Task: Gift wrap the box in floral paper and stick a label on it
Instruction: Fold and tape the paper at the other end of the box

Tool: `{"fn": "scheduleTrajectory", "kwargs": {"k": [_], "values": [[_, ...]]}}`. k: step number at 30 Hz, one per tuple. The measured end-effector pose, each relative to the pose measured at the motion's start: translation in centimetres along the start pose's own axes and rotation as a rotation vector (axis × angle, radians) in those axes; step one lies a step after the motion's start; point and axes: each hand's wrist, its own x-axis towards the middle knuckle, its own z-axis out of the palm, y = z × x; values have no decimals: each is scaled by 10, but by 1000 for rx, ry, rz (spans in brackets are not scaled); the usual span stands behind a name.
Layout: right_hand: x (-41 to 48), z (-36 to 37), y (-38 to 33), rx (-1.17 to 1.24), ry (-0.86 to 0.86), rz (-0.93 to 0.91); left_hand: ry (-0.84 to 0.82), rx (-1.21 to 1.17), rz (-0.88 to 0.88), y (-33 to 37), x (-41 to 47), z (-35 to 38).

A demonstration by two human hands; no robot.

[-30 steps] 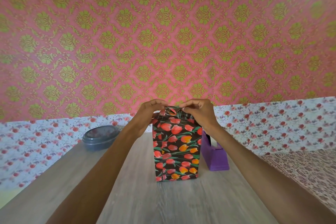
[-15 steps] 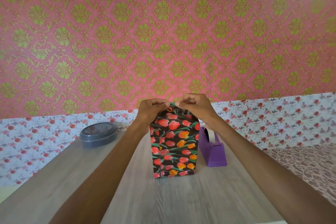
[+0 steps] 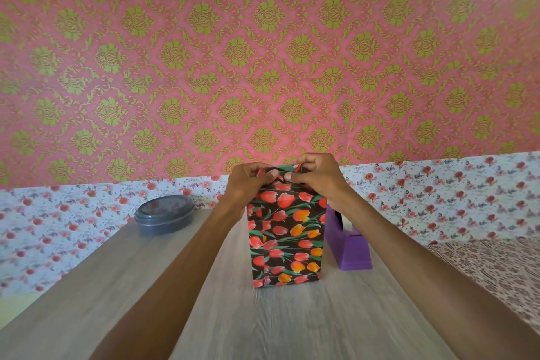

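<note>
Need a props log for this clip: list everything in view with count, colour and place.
wrapped box: one, black with red and orange tulips, upright mid-table
tape dispenser: one, purple, beside the box's right
lidded container: one, dark grey, table's far left
table: one, pale wood-grain
wall: one, pink-green damask above, white rose print below
patterned cloth: one, brownish, right of table
left hand: one, pinching the box's top fold
right hand: one, pinching the same fold
</note>
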Motion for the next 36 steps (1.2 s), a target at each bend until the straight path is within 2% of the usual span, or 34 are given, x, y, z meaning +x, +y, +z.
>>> {"fn": "scheduleTrajectory", "kwargs": {"k": [8,13,17,22,32,36], "values": [[7,0,-4,-152,-43,-36,43,78,55,-2,0,6],[3,2,-7,-212,-26,-80,22,66,1,0,3,6],[3,1,-4,-139,-2,-71,55,59,26,-1,5,2],[1,0,0,57,0,55,113,82,74,-1,5,2],[5,2,3,172,54,76,188,51,63,3,3,9],[6,5,3,154,90,87,107,114,49,4,3,8]]}}
